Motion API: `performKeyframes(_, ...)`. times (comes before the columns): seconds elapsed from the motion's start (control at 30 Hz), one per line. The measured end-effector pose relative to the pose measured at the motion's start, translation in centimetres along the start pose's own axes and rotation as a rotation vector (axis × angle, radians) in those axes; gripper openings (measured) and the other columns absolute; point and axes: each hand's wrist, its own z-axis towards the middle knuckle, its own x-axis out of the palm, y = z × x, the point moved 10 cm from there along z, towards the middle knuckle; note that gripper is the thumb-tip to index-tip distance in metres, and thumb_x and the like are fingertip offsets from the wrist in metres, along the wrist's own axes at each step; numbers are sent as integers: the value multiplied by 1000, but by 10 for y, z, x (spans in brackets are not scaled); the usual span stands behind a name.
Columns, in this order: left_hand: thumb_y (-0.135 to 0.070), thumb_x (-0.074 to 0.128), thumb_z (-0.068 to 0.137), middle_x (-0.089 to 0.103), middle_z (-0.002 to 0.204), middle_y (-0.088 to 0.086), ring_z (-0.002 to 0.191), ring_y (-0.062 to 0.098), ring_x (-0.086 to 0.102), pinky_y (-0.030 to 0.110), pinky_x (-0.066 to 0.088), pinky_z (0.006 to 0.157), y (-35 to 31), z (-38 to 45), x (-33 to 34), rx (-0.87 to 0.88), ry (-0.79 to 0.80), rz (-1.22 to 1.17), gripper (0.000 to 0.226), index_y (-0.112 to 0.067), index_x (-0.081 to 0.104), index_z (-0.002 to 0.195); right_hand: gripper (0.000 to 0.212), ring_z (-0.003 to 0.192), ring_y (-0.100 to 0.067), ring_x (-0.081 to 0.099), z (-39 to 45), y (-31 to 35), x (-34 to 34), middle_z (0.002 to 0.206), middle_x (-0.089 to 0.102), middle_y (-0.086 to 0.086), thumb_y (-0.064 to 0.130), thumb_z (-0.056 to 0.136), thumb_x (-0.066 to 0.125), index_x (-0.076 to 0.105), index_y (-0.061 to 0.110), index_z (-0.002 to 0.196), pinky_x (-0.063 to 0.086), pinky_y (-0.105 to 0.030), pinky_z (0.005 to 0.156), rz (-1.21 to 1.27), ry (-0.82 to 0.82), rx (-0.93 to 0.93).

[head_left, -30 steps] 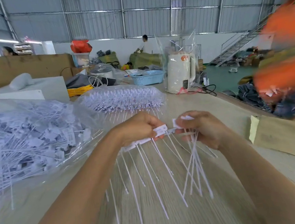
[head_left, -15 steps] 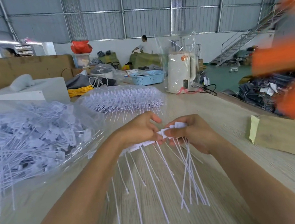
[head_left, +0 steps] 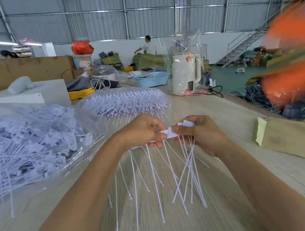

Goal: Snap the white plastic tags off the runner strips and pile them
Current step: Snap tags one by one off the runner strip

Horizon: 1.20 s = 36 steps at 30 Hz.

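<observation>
Above the tabletop, near centre, the left hand pinches the runner strip; the right hand grips loose tags, stems dangling. Piled tags lie far left.

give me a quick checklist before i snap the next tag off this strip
1. Left hand has the runner strip in its grip: ok.
2. Right hand pinches the next tag: ok.
3. Freed tags bundled in the right hand, tails hanging above the table: ok.
4. Bag of loose tags close by on the left for piling: ok.
5. Whether the tag has already broken from the strip: cannot tell.
</observation>
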Motion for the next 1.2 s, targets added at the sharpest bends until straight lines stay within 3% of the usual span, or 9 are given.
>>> performKeyframes(0.1, -5, 64, 87, 64, 52, -3, 44, 6, 47, 15, 40, 49, 1, 0, 0, 6, 9, 19, 6, -3, 66, 92, 14, 66, -30, 65, -3, 3, 8, 77, 69, -22, 0, 78, 71, 68, 2, 64, 56, -40, 71, -36, 71, -25)
performKeyframes(0.17, -6, 65, 86, 64, 53, -3, 45, 6, 48, 14, 41, 49, 2, -1, 1, 7, 20, 23, 4, -5, 66, 91, 30, 55, -26, 61, -3, 7, 10, 61, 62, -20, -5, 75, 71, 55, -3, 50, 50, -31, 57, -77, 112, -83)
performKeyframes(0.27, -7, 65, 86, 64, 52, -4, 45, 6, 47, 15, 40, 49, 3, 1, 7, 6, 43, 22, 2, -8, 66, 87, 29, 39, -15, 51, -6, 16, 14, 53, 53, -15, -19, 71, 67, 52, -6, 51, 37, -17, 42, -73, 136, -177)
performKeyframes(0.43, -2, 65, 85, 63, 51, -1, 41, 6, 47, 16, 40, 46, 11, 3, 6, -27, 21, -74, 4, -1, 68, 86, 36, 48, -9, 50, -2, 19, 11, 51, 51, -8, -24, 71, 64, 54, 7, 55, 44, -20, 56, -91, 8, -181)
performKeyframes(0.5, 1, 64, 84, 62, 50, 3, 40, 7, 47, 16, 40, 44, 15, 3, 5, -50, 15, -169, 6, 0, 69, 80, 45, 42, -3, 40, -6, 29, 14, 51, 40, -7, -30, 68, 62, 46, 9, 52, 36, -18, 51, -79, 3, -273)
performKeyframes(0.7, 4, 63, 81, 57, 49, 9, 38, 13, 45, 19, 36, 42, 28, 2, 3, -170, 67, -378, 16, -2, 69, 67, 25, 50, -5, 40, -19, 47, 17, 66, 49, -13, -16, 68, 73, 51, -18, 57, 35, -14, 51, -203, 29, -396)
performKeyframes(0.83, -1, 58, 81, 50, 47, 3, 35, 7, 36, 15, 34, 39, 26, -3, 13, -219, 200, -521, 29, -6, 71, 56, 53, 51, -7, 44, -20, 57, 20, 54, 53, 11, -11, 67, 76, 52, 26, 38, 37, -18, 53, -272, 38, -453)
performKeyframes(0.93, -4, 54, 84, 47, 46, -1, 34, 4, 33, 15, 31, 39, 23, -5, 18, -254, 233, -555, 37, -9, 70, 50, 56, 49, -1, 47, -20, 59, 17, 50, 53, 15, -10, 67, 77, 47, 26, 37, 39, -15, 53, -293, 35, -462)
performKeyframes(1.2, -6, 52, 92, 46, 42, -1, 31, 3, 31, 14, 25, 38, 19, -6, 22, -365, 220, -456, 54, -10, 63, 39, 58, 48, -13, 44, -18, 55, 14, 51, 48, 6, -12, 67, 75, 39, 24, 40, 35, -22, 52, -224, 66, -436)
